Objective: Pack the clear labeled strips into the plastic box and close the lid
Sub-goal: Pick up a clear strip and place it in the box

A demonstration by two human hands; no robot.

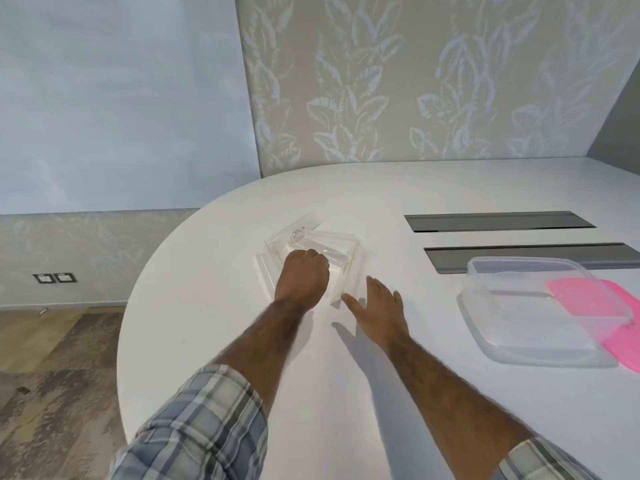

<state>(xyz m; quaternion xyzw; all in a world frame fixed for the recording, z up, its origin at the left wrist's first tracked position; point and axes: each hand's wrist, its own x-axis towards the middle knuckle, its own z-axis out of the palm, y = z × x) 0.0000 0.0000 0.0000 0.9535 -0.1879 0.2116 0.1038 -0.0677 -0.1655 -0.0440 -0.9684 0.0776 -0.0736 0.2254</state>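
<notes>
Gathering the strips, mid-frame

The left hand [304, 271] is curling into a fist over the loose pile of clear labeled plastic strips [322, 244] at centre frame on the white oval table [398, 188]; whether it is pinching any is hidden. The right hand [377, 299] is hovering spread just beside them. Squaring the pile before lifting would help, since the clear lidless plastic box [540, 313] and pink lid [620, 327] are waiting well apart, lower right.

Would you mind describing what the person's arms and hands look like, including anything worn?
Both hands are bare: no gloves, rings or watch visible on the left hand or right hand. The forearms are bare and hairy. Each arm has a short plaid sleeve in grey, blue and white checks.
</notes>
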